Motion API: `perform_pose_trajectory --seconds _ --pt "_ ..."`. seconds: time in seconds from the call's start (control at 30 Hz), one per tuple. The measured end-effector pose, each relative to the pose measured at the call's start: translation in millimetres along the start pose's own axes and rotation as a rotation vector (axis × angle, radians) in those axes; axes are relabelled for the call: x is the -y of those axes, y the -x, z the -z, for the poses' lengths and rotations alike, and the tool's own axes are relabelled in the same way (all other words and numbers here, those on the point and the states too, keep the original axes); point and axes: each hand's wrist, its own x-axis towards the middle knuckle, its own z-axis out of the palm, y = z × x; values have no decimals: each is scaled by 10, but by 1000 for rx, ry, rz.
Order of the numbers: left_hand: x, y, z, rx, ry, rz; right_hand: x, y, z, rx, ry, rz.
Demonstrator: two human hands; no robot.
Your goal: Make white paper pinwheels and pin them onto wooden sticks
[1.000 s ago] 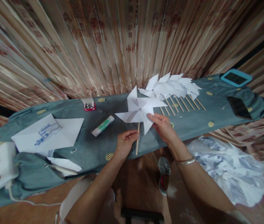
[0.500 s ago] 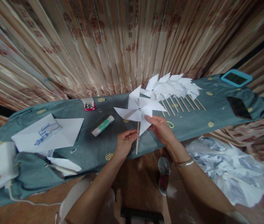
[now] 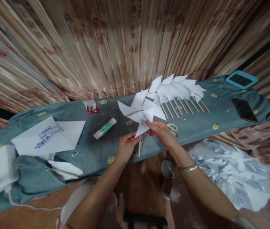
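A white paper pinwheel with a silver pin at its centre is held up above the cloth-covered table. Its wooden stick shows below the blades, pinched between the fingers of my left hand. My right hand is at the lower right blade, fingers closed at the paper's edge. Behind it on the right, a row of several white pinwheels lies overlapping, their sticks pointing toward me. A green and white glue stick lies left of my hands.
An open red box of pins stands at the back. To the left are paper sheets with a blue drawing and a white device with a cable. Yellow-green scissors handles, a dark phone and a blue-framed tablet lie to the right.
The pinwheel's blades have turned about the pin, and a blade now points down over the stick. My right hand has shifted slightly left and down; my left hand stays on the stick.
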Motion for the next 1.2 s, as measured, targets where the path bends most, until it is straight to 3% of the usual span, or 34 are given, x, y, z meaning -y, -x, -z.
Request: perform_pose_trajectory --seconds 0.27,0.47,0.87,1.2 --pt "-53 -12 6 -23 2 -6 14 46 63 144 174 -29" --pt "-88 -18 15 -67 -7 -7 159 96 293 152 190 2" --pt "-50 -1 15 -25 27 38 316 23 581 -183 -214 211" --pt "-65 42 2 1 -34 46 278 -48 656 -296 -277 288"
